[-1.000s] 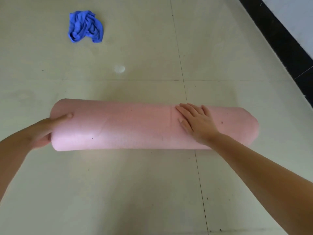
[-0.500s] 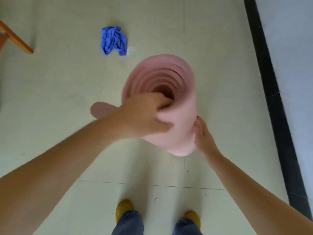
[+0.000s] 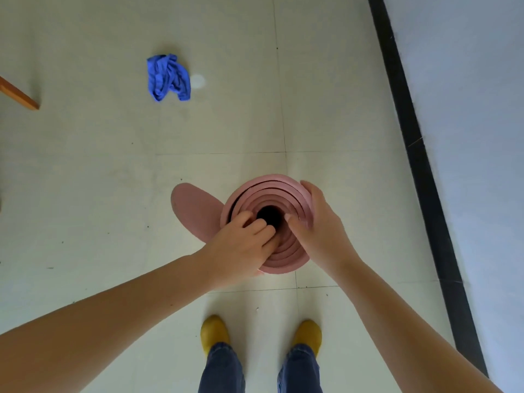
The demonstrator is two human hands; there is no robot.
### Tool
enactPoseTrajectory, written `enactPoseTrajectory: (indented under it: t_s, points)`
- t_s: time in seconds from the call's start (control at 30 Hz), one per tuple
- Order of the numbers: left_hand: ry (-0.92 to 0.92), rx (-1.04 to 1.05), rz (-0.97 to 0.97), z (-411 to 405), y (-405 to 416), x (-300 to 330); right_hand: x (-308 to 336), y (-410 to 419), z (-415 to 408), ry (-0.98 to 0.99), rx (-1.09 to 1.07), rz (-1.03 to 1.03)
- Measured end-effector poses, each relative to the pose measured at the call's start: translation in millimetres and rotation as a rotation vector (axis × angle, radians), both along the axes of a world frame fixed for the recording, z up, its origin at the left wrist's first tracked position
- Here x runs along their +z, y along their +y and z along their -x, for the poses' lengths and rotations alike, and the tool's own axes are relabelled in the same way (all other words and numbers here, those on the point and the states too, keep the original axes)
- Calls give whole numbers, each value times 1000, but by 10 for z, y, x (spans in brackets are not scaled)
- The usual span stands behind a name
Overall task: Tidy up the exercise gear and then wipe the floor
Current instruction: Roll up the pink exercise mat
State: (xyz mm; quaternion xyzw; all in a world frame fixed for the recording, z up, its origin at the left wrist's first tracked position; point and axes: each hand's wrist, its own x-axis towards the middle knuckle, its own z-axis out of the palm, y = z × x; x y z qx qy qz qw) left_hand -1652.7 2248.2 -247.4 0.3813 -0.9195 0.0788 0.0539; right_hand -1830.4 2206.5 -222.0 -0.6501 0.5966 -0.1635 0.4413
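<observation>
A rolled pink exercise mat stands upright on its end on the pale tiled floor, seen from straight above so its spiral layers and dark hollow core show. A loose flap of the mat sticks out to the left at floor level. My left hand grips the near-left rim, fingers curled into the inner layers. My right hand clasps the right rim, thumb on top near the core. A crumpled blue cloth lies on the floor further off to the left.
A white spot marks the floor beside the cloth. A wooden furniture leg pokes in at the left edge. A black skirting strip and pale wall run along the right. My yellow shoes stand just behind the mat.
The mat went from lying flat on the floor to standing upright on its end. Both hands shifted to its top rim, and the view now looks straight down.
</observation>
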Motion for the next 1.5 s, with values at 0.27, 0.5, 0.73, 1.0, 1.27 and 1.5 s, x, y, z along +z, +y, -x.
enactPoseTrajectory:
  t_s: [0.27, 0.5, 0.73, 1.0, 1.27, 1.5]
  points:
    - [107, 829, 29, -459, -3, -91, -58, -577, -426, 109, -57, -55]
    - [1957, 1672, -1050, -251, -25, -76, 32, -711, -634, 261, -21, -31]
    - [1865, 1251, -1219, -193, -296, 138, 68, -656, -522, 443, 140, 58]
    - [1472, 1129, -1115, -238, -381, 294, 363, -589, -266, 444, 133, 11]
    - [1117, 1136, -917, -233, -373, 190, -8, -470, -289, 456, 95, -165]
    - [1099, 1278, -879, 97, -499, 124, -56, -574, -237, 345, 23, -163]
